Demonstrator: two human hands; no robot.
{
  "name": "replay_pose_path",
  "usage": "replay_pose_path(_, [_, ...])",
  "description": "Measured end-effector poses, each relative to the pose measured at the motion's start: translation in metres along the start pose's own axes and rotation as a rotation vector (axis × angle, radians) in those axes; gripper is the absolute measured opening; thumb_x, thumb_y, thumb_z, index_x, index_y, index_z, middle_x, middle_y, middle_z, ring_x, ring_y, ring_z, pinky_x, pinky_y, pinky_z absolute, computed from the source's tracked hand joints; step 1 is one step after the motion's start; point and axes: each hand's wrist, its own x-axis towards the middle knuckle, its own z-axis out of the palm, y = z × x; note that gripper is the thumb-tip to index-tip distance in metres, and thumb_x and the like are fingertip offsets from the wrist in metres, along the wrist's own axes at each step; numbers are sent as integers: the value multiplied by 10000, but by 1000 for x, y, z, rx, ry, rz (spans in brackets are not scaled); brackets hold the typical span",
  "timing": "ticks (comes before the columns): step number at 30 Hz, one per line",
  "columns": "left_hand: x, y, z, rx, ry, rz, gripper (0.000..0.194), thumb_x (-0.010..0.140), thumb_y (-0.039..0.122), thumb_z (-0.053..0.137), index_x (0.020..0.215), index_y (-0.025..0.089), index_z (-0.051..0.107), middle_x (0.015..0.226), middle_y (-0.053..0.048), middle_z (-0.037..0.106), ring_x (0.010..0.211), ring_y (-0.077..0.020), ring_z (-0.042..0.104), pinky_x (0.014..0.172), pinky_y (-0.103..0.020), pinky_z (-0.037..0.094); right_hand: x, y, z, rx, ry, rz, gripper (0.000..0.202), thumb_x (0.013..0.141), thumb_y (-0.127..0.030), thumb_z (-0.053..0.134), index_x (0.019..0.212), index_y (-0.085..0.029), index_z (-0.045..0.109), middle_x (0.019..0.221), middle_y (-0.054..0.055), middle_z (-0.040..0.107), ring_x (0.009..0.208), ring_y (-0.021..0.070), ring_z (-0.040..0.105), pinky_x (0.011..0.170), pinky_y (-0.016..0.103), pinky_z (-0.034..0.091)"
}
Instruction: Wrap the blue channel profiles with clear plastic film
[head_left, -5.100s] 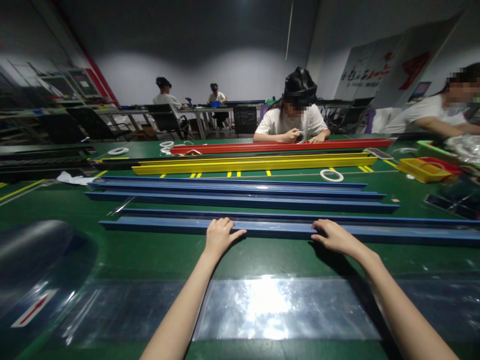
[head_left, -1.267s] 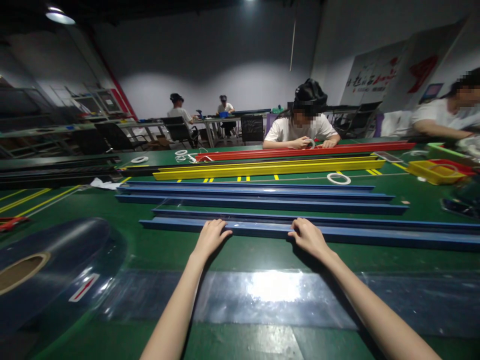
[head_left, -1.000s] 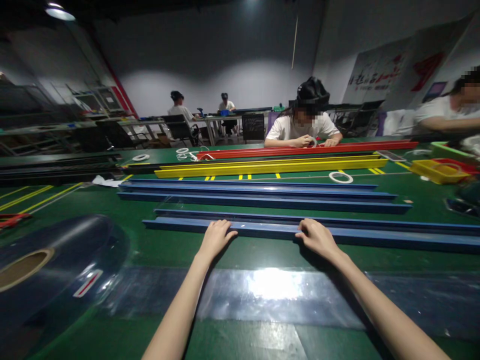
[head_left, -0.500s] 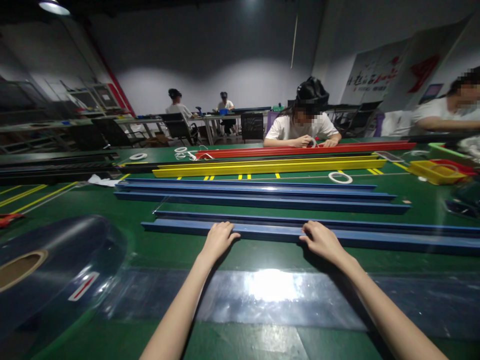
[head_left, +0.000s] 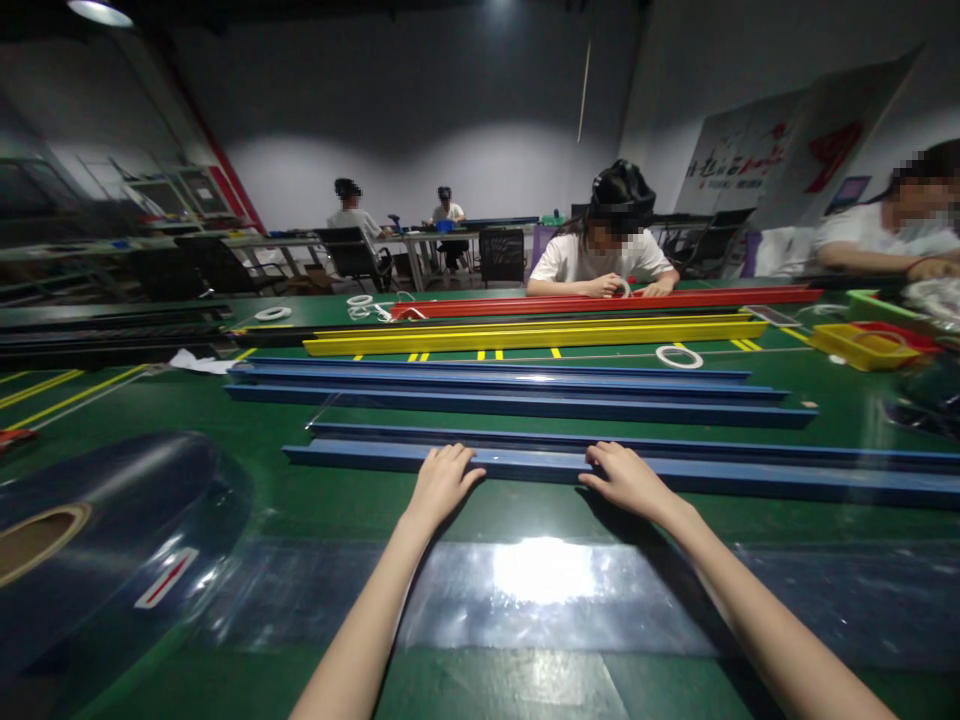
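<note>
A long blue channel strip [head_left: 532, 467] lies across the green table in front of me. My left hand [head_left: 448, 480] is on its near edge, fingers curled over the top and thumb pointing right along the front side. Farther right, my right hand [head_left: 626, 482] grips the same edge, with its thumb on the front side and bent fingers above. The fingertips of both hands are partly hidden. Nearer to me, below my wrists, a wide strip of clear film [head_left: 457, 600] lies flat with a bright reflection on it. It runs from a large roll of clear film [head_left: 142, 490] on the left.
More blue strips [head_left: 517, 397] lie behind, then yellow strips [head_left: 532, 335] and a red strip [head_left: 600, 300]. A white tape ring [head_left: 679, 357] and a yellow tray [head_left: 862, 346] sit at right. Across the table a co-worker [head_left: 607, 240] bends over the red strip.
My right hand has slid a little left along the blue channel strip, and my left hand slightly right, so they are closer together. The view has shifted slightly.
</note>
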Motion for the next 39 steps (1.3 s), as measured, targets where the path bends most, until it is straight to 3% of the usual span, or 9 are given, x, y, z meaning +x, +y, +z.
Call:
replay_pose_path(8, [1,2,0,3,-7,-86,397,852,445,493,1124,163,558,1048,-75,646,997,-224,564,857,-339,376,23,-48,7,102,24,-99,231,848,-309,518,1004,-145,566,1003,103,601,970,198,532,819,271,376])
replay_pose_path(12, [2,0,1,47,-9,-142,499,831,502,493,1179,145,535,1086,-110,638,1025,-246,559,880,-353,379,30,-61,9,96,33,-80,171,852,-283,511,954,-156,564,975,95,599,956,195,525,800,266,374])
replay_pose_path(20, [1,-7,6,81,42,-177,648,771,634,468,1177,135,545,1039,-150,635,1001,-295,549,859,-392,377,29,-63,18,43,106,-55,60,853,-223,493,869,-175,525,918,78,596,891,200,513,729,271,354])
replay_pose_path(29, [-8,-10,9,67,113,-66,536,846,550,413,1202,161,511,999,-107,623,947,-254,536,821,-358,362,27,-62,27,-13,181,-65,74,872,-230,463,842,-177,505,903,77,587,857,202,491,692,278,333])
replay_pose_path(39, [-9,-14,15,31,158,-30,423,863,524,408,1054,192,589,945,-80,624,911,-227,525,821,-355,355,29,-59,34,-33,214,-99,64,865,-232,480,853,-176,510,892,67,578,841,196,480,692,286,323])
